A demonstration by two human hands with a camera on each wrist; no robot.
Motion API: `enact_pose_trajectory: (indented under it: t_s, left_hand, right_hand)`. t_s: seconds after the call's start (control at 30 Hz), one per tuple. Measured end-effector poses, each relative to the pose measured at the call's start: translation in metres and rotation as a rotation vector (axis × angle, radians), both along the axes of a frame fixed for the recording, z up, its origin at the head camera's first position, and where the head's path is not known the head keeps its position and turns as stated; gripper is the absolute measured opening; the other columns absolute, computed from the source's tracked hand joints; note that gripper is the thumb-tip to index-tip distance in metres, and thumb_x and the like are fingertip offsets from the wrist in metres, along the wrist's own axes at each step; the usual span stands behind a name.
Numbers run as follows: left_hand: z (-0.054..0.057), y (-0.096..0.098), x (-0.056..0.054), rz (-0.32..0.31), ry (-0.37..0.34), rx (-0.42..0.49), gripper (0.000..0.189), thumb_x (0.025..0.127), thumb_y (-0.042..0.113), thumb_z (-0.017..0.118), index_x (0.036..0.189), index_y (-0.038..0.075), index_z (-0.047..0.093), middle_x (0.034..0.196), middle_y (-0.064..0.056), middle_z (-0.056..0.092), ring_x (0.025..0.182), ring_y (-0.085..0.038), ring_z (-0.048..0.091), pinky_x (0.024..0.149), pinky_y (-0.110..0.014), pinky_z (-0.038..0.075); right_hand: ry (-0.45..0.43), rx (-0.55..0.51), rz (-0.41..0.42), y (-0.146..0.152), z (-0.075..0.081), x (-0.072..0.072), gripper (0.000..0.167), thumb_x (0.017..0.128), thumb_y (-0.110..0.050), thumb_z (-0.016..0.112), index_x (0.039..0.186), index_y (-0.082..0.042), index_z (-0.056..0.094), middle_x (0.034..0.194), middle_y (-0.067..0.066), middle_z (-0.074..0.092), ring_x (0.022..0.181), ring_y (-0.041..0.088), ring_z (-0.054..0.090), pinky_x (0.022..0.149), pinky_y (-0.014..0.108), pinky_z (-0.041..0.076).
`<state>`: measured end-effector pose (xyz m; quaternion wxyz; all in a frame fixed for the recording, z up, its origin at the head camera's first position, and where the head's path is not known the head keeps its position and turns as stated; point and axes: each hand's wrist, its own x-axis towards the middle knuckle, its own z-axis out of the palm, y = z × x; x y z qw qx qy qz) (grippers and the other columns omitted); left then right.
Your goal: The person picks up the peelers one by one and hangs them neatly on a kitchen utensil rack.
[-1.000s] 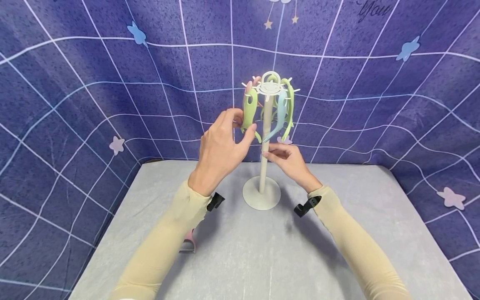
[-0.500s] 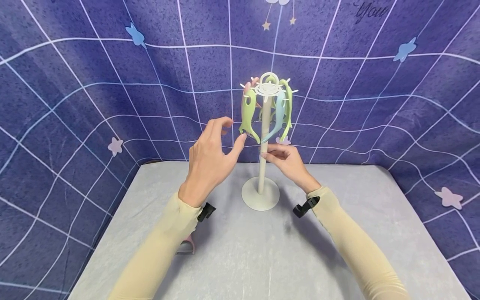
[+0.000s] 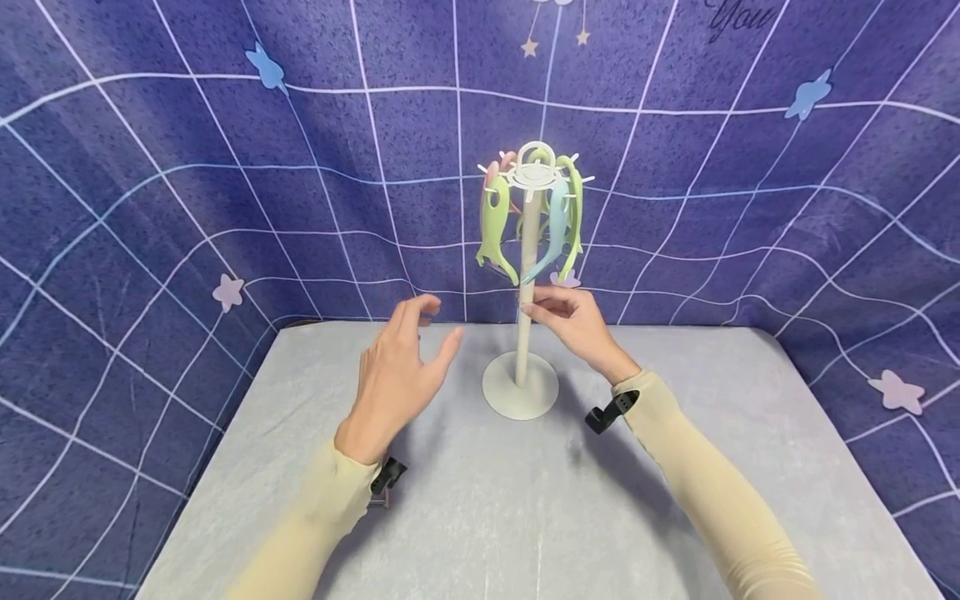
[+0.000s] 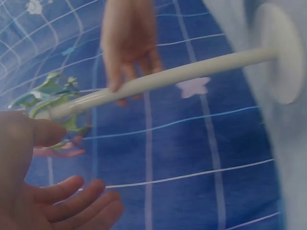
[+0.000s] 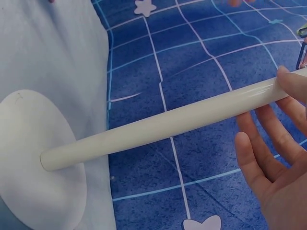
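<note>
A cream-coloured stand [image 3: 524, 333] with a round base stands upright towards the back of the table. Around its hooked top hang several peelers: a green peeler [image 3: 494, 225] at the left, a blue peeler [image 3: 556, 229] in front, more green and pink ones behind. My right hand [image 3: 577, 323] pinches the pole below them between thumb and fingers, as the right wrist view also shows at the pole [image 5: 168, 122]. My left hand [image 3: 396, 375] is in the air left of the stand, fingers loosely bent, holding nothing. Under the left wrist, a peeler [image 3: 382, 502] on the table is mostly hidden.
A grey-white cloth covers the table [image 3: 525, 517]. Close behind it and at both sides hangs a blue curtain [image 3: 360, 208] with white grid lines and stars. Black cameras are strapped to both wrists.
My left hand has come away from the hanging green peeler and moved down and left, towards me. The right hand stays on the pole. The green peeler hangs on its hook.
</note>
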<state>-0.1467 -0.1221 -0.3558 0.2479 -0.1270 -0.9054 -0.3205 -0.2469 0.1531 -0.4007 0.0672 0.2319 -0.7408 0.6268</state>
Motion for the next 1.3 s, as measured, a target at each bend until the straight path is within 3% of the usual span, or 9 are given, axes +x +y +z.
enact_pose_trajectory:
  t_s: [0.17, 0.33, 0.53, 0.83, 1.03, 1.3]
  left_hand:
    - [-0.029, -0.008, 0.011, 0.009, -0.108, -0.022, 0.046, 0.102, 0.048, 0.070, 0.138, 0.020, 0.061, 0.129, 0.002, 0.068, 0.115, -0.020, 0.069, 0.077, -0.053, 0.060]
    - [-0.048, -0.014, 0.020, 0.022, -0.178, -0.030, 0.048, 0.102, 0.050, 0.069, 0.139, 0.021, 0.062, 0.133, 0.005, 0.067, 0.118, -0.019, 0.068, 0.080, -0.053, 0.060]
    - [-0.064, -0.022, 0.027, 0.024, -0.192, -0.055, 0.044, 0.103, 0.052, 0.068, 0.138, 0.025, 0.065, 0.133, 0.007, 0.068, 0.118, -0.019, 0.069, 0.081, -0.053, 0.061]
    - [-0.089, -0.039, 0.037, 0.024, -0.233, -0.089, 0.039, 0.100, 0.042, 0.075, 0.131, 0.019, 0.069, 0.118, 0.002, 0.066, 0.102, -0.021, 0.068, 0.076, -0.043, 0.058]
    - [-0.101, -0.058, 0.041, 0.083, -0.347, -0.166, 0.044, 0.100, 0.046, 0.074, 0.130, 0.015, 0.067, 0.118, -0.001, 0.065, 0.098, -0.020, 0.064, 0.074, -0.046, 0.057]
    - [-0.102, -0.081, 0.045, 0.142, -0.540, -0.273, 0.058, 0.099, 0.047, 0.072, 0.135, 0.004, 0.061, 0.120, -0.014, 0.064, 0.106, -0.033, 0.064, 0.078, -0.056, 0.058]
  right_hand:
    - [-0.008, 0.002, -0.005, 0.000, 0.000, 0.000, 0.022, 0.099, -0.004, 0.076, 0.119, 0.004, 0.078, 0.111, 0.022, 0.079, 0.094, 0.012, 0.076, 0.090, 0.037, 0.067]
    - [-0.006, 0.009, -0.001, 0.000, 0.002, 0.001, 0.022, 0.099, -0.004, 0.075, 0.120, 0.005, 0.077, 0.112, 0.021, 0.079, 0.095, 0.011, 0.076, 0.090, 0.032, 0.066]
    - [0.001, 0.006, -0.001, 0.001, 0.004, 0.001, 0.022, 0.099, -0.002, 0.075, 0.119, 0.007, 0.076, 0.110, 0.025, 0.078, 0.094, 0.009, 0.075, 0.089, 0.029, 0.066]
    - [-0.006, 0.001, 0.014, 0.000, 0.003, 0.001, 0.022, 0.099, -0.003, 0.076, 0.119, 0.005, 0.078, 0.114, 0.023, 0.078, 0.095, 0.010, 0.076, 0.088, 0.029, 0.066]
    - [-0.017, -0.003, 0.020, 0.000, 0.003, 0.001, 0.022, 0.099, -0.003, 0.076, 0.120, 0.005, 0.078, 0.116, 0.024, 0.077, 0.095, 0.010, 0.076, 0.089, 0.029, 0.066]
    - [-0.012, -0.001, 0.019, 0.001, 0.005, 0.001, 0.022, 0.099, -0.004, 0.077, 0.119, 0.005, 0.078, 0.115, 0.024, 0.077, 0.094, 0.012, 0.077, 0.087, 0.032, 0.067]
